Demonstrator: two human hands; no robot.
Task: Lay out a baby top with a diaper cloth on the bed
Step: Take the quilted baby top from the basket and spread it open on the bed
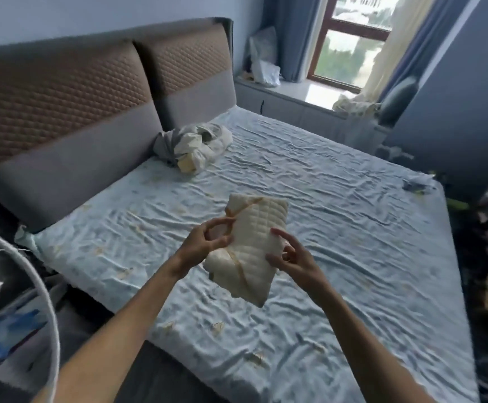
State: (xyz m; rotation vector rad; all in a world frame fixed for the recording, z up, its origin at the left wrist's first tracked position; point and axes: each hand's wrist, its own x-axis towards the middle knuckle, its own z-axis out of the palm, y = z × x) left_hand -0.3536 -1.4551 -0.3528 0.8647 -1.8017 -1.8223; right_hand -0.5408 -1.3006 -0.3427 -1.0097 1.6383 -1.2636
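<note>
Plainly, the cream quilted cloth bundle with tan trim is folded and held up in the air over the near middle of the wide bed with its wrinkled pale-blue printed sheet; it touches nothing but the hands. Whether it is the baby top, the diaper cloth, or both folded together, I cannot tell; the left hand pinches its left edge between thumb and curled fingers, while the right hand supports the right side from beneath, fingers spread and only partly closed. A heap of crumpled grey and cream clothes lies far left by the padded brown and grey headboard, well apart from the bundle. The risk, as I judge it: the right hand's loose hold may let the folds slip open unevenly, so the piece drops in a bunch; the rumpled sheet could also keep it from lying flat.
</note>
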